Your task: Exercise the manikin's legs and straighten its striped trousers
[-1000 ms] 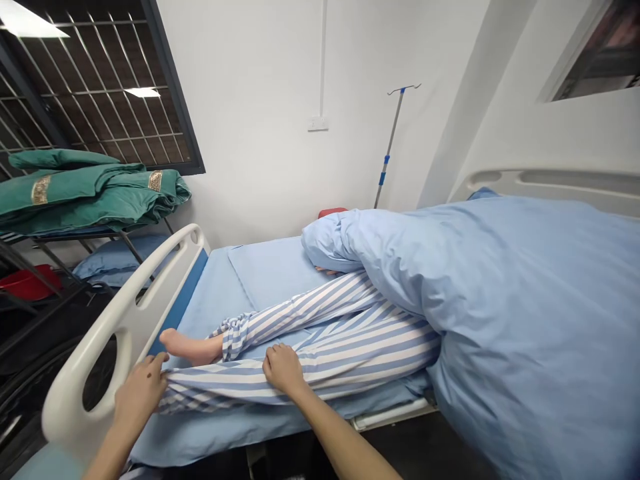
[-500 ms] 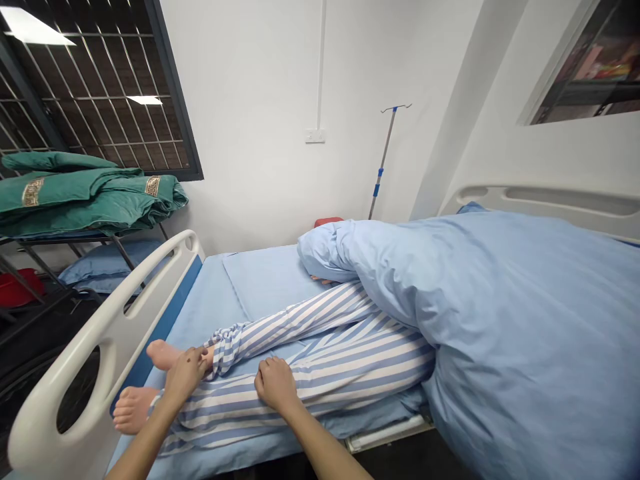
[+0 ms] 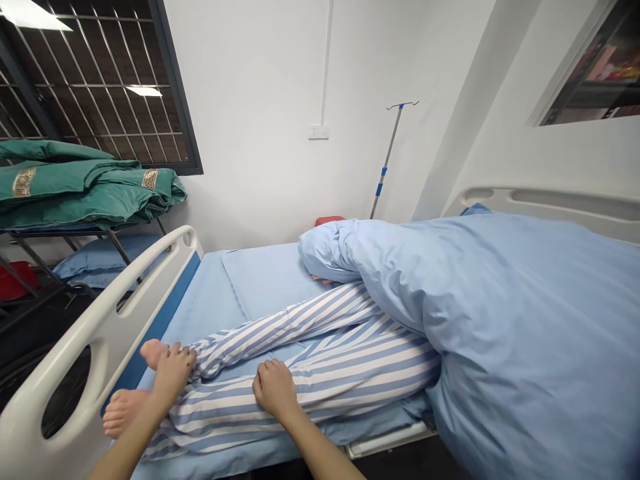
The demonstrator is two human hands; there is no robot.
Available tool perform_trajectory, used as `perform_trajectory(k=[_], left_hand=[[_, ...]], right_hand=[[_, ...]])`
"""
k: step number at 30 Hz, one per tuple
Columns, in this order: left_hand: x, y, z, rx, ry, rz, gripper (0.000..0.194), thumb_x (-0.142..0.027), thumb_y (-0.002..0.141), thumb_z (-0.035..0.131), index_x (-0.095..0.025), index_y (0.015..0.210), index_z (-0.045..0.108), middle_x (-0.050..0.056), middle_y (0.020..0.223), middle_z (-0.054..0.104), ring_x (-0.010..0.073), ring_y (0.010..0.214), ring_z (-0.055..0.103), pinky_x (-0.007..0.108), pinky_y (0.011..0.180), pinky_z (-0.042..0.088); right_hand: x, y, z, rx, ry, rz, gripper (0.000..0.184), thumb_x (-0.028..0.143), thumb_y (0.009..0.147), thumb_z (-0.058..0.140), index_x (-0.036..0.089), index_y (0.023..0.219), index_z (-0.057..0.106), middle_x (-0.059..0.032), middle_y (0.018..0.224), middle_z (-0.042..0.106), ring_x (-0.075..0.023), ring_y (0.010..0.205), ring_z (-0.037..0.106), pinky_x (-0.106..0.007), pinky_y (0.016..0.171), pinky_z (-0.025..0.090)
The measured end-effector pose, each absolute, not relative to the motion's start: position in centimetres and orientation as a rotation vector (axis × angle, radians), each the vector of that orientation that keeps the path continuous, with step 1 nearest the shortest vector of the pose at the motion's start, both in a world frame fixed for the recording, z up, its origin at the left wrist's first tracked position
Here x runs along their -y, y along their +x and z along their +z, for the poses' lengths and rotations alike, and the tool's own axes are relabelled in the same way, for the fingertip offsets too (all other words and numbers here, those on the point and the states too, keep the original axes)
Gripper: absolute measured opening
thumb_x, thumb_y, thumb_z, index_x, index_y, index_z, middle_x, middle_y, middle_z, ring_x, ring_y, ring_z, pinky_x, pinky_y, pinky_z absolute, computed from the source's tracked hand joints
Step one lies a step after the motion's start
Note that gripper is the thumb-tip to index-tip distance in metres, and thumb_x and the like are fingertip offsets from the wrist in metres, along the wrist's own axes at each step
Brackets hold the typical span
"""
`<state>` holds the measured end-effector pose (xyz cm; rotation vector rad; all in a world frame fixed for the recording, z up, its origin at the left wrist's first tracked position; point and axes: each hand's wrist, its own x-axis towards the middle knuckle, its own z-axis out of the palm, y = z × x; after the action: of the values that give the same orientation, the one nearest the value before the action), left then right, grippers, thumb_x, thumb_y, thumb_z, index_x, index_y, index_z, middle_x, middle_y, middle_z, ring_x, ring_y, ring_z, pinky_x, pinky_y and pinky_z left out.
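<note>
A life-size figure with bare feet lies on the bed in blue-and-white striped trousers (image 3: 350, 360). My left hand (image 3: 173, 373) is at the far leg's ankle, its fingers bent over the trouser hem there. Beyond that hand shows the far foot (image 3: 151, 352); the near foot (image 3: 124, 410) lies closer to me, by my left forearm. Curled closed, my right hand (image 3: 275, 388) rests on the near trouser leg around the shin. Its fingertips are hidden underneath.
A bunched light-blue quilt (image 3: 525, 320) covers the upper body. The white footboard (image 3: 95, 327) rises at the left, the headboard (image 3: 575, 200) at the right. An IV pole (image 3: 387, 160) stands behind the bed. Folded green bedding (image 3: 90, 190) lies on a rack at far left.
My left hand has moved left toward the far foot, and the bunched hem has come down with it over the ankle. My right hand stays in place.
</note>
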<state>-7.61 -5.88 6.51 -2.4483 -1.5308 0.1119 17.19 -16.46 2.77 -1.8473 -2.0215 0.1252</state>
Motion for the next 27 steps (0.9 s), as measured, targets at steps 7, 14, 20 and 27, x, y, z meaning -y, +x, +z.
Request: perform_trajectory(k=[7,14,20,27], left_hand=[[7.6,-9.0,9.8,1.409,-2.272,0.141,0.038,-0.007,0.078,0.035,-0.014,0.099,0.066,0.016,0.104,0.063,0.0328,0.103,0.047,0.053,0.097,0.020],[7.0,-6.1,8.1,1.550,-2.503,-0.315,0.027,-0.027,0.081,0.039,-0.018,0.087,0.063,0.009,0.089,0.065,0.0244,0.091,0.053,0.039,0.086,0.036],[3.6,0.0,6.5,2.167,-2.515,-1.235,0.040,-0.050,0.080,0.039,-0.020,0.054,0.038,-0.005,0.050,0.036,0.0113,0.055,0.040,0.022,0.056,0.033],[-0.1,-1.3,1.3,2.255,-2.433,-0.986,0.036,-0.044,0.079,0.041,-0.020,0.052,0.036,-0.005,0.047,0.036,0.0112,0.052,0.037,0.023,0.056,0.027]], right_hand=[[16.8,17.1,3.1,2.016,-1.855,0.097,0.019,0.019,0.081,0.042,0.015,0.081,0.061,-0.0088,0.083,0.063,-0.0214,0.082,0.056,-0.032,0.073,0.038],[16.8,17.1,2.8,1.989,-1.845,0.066,0.017,0.019,0.080,0.043,0.015,0.080,0.060,-0.0076,0.081,0.063,-0.0212,0.082,0.056,-0.032,0.073,0.038],[16.4,17.0,2.2,1.980,-1.846,0.050,0.013,0.019,0.078,0.046,0.016,0.078,0.059,-0.0069,0.079,0.062,-0.0210,0.080,0.055,-0.032,0.072,0.037],[16.3,17.5,1.4,1.991,-1.793,0.101,0.010,0.019,0.077,0.048,0.018,0.078,0.058,-0.0051,0.078,0.061,-0.0201,0.078,0.053,-0.031,0.071,0.037]])
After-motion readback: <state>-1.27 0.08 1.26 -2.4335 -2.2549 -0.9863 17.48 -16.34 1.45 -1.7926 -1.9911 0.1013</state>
